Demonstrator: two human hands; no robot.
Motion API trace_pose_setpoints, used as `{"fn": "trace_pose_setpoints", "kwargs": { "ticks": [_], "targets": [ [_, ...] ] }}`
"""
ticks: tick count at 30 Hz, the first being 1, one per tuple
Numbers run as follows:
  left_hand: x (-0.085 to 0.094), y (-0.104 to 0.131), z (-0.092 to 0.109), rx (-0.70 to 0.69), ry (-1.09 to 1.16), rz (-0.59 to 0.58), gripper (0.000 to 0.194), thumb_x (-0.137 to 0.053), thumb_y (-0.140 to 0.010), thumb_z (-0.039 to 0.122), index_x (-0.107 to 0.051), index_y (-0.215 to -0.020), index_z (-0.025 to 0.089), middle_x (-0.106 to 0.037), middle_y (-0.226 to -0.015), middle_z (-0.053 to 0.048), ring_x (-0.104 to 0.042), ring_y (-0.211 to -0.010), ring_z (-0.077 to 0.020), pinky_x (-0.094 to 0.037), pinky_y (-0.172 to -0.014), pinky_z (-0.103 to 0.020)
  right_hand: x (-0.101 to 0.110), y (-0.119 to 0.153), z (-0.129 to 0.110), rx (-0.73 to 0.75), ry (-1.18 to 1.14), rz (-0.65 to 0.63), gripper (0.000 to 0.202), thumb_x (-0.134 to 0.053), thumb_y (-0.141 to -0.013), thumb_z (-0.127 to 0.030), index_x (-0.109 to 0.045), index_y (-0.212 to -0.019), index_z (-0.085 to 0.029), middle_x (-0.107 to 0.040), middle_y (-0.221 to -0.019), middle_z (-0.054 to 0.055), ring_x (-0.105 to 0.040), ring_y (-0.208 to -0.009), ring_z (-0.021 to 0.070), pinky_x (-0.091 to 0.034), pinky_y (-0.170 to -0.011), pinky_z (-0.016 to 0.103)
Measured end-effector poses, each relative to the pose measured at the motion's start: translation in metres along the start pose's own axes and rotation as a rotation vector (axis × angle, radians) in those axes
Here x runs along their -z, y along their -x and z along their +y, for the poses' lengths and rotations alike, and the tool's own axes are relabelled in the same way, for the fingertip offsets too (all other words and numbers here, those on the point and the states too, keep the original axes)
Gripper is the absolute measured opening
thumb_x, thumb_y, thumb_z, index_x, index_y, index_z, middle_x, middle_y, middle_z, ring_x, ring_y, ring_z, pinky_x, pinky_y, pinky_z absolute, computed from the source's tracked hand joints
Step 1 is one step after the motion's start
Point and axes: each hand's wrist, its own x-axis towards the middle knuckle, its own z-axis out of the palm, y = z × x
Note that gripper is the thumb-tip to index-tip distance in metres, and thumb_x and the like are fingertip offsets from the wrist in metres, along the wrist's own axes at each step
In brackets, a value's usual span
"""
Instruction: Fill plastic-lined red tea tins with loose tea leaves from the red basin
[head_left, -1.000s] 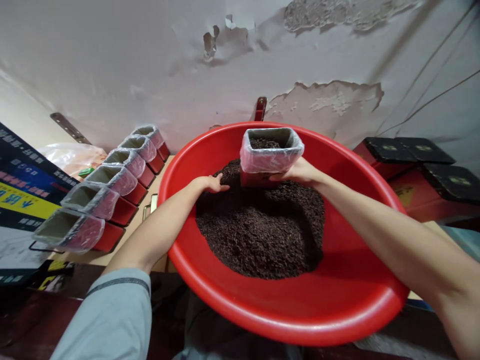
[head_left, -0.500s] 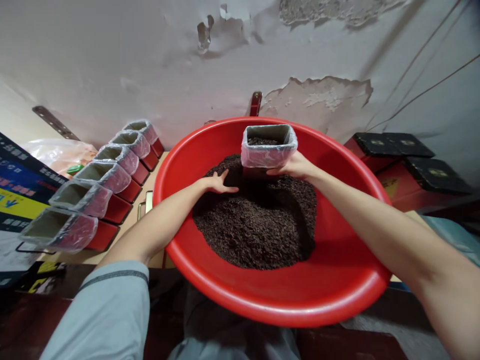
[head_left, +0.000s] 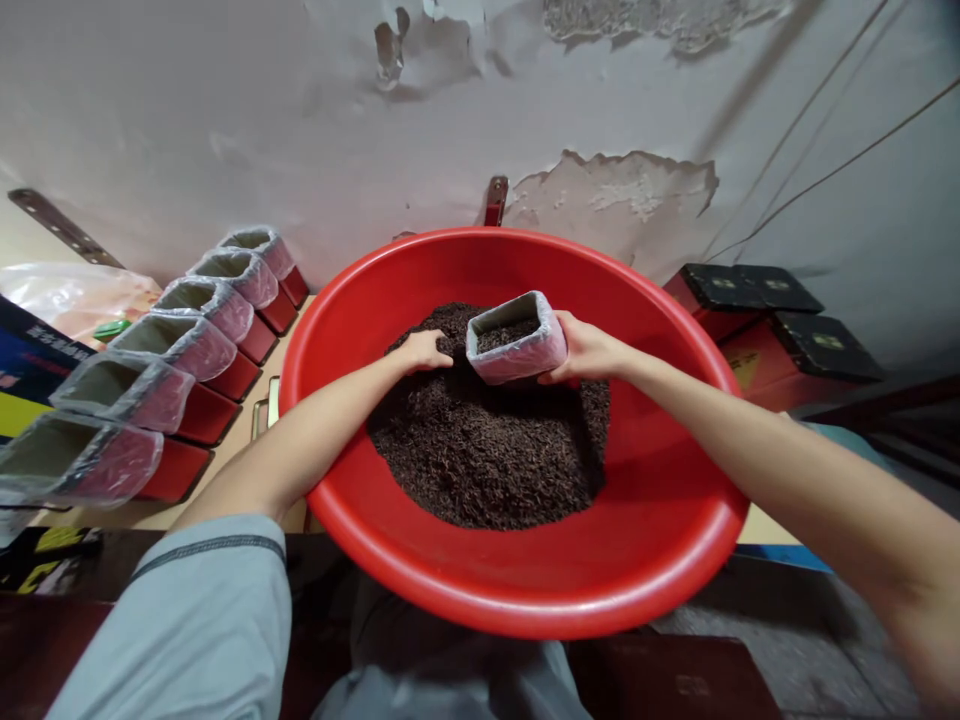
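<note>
A grey wall with peeling plaster rises in front of us, and below it a wide red basin fills the middle of the view. Inside the basin lies a heap of dark loose tea.

Our right hand is wrapped around a small box lined with a plastic bag, gripping it from its right side. The box sits over the far part of the heap, tilted with its open mouth turned toward our left, and some of the dark tea shows inside it. Our left hand rests on the tea just beside the box's mouth, fingers curled; whether it has tea gathered in it, we cannot quite tell from here.

To the left of the basin a row of red boxes, each lined with a plastic bag, stands in a line toward the wall. To the right, well apart, are black-lidded red boxes.
</note>
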Motion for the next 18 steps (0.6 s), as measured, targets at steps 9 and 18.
{"fn": "trace_pose_setpoints", "kwargs": {
  "ticks": [9, 18],
  "targets": [
    [0.035, 0.025, 0.041, -0.517, 0.246, 0.397, 0.053, -0.077, -0.073, 0.015, -0.071, -0.125, 0.016, -0.076, -0.119, -0.007, -0.070, -0.110, -0.0232, -0.054, -0.104, -0.035, -0.009, -0.006, 0.007, 0.160, -0.104, -0.009, 0.112, -0.101, -0.045, -0.036, -0.054, -0.145, -0.019, -0.067, -0.136, 0.017, -0.065, -0.125, 0.0450, -0.053, -0.111, 0.060],
    [-0.001, 0.012, 0.066, -0.967, 0.062, 0.381, 0.053, -0.060, -0.078, -0.002, -0.077, -0.125, 0.017, -0.076, -0.132, -0.010, -0.071, -0.124, -0.0223, -0.054, -0.110, -0.036, -0.018, -0.011, 0.019, 0.216, -0.227, 0.011, 0.117, -0.101, -0.043, -0.042, -0.051, -0.148, -0.024, -0.063, -0.143, 0.014, -0.062, -0.129, 0.0431, -0.049, -0.115, 0.062]
  ]
}}
